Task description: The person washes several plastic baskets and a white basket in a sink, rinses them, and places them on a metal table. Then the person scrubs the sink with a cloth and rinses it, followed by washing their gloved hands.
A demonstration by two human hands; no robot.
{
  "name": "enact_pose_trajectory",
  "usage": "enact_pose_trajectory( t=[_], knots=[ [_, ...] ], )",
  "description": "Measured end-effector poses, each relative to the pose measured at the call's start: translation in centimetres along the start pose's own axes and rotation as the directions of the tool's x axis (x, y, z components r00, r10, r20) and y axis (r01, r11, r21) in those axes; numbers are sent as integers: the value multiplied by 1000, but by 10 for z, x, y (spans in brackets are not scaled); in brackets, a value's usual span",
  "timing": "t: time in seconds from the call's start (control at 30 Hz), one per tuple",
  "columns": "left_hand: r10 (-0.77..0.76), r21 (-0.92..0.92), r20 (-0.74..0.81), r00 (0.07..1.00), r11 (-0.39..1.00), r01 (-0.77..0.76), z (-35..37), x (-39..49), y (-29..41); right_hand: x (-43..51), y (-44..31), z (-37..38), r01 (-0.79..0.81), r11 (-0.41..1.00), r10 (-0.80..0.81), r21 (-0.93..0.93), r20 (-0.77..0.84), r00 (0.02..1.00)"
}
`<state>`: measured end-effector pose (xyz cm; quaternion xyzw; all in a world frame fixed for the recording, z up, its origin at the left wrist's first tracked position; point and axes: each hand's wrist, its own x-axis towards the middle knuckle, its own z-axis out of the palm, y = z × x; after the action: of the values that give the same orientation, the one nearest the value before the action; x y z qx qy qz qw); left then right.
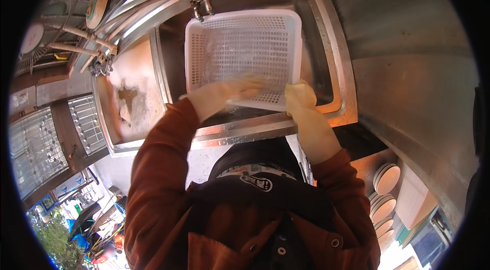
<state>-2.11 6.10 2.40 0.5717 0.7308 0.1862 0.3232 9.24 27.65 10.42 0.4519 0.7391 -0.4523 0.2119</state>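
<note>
A white perforated plastic basket [245, 46] sits in the right-hand basin of a stainless-steel sink [319, 36], its open top facing me. My right hand [300, 96], in a pale yellow rubber glove, grips the basket's near right corner. My left hand [245, 88], gloved too, reaches across the near wall into the basket. Its fingers are stretched out and blurred by motion, and I see nothing held in it. A metal tap [201, 0] hangs over the basket's far left corner. Streaks like water show inside the basket's left part.
The left basin [132, 74] has a brown stain and a second tap [101, 65] beside it. A metal wall panel [413, 90] rises at the right. Stacked plates [383, 208] stand low at the right. Pipes [80, 34] run at the upper left.
</note>
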Motion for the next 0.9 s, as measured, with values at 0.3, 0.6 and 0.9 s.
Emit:
enact_pose_trajectory(
  t=[0.3, 0.6, 0.9],
  knots=[
    [-912, 285, -75, 404, 369, 885, -52, 33, -76, -11, -29, -21, -78, 990, 108, -114, 288, 951],
    [-389, -81, -39, 920, 919, 385, 11, 100, 35, 5, -7, 4, -27, 994, 25, -106, -26, 999],
    [-728, 202, 196, 657, 686, 699, -33, -37, -59, -1, -12, 18, -107, 991, 122, 86, -204, 971]
  ],
)
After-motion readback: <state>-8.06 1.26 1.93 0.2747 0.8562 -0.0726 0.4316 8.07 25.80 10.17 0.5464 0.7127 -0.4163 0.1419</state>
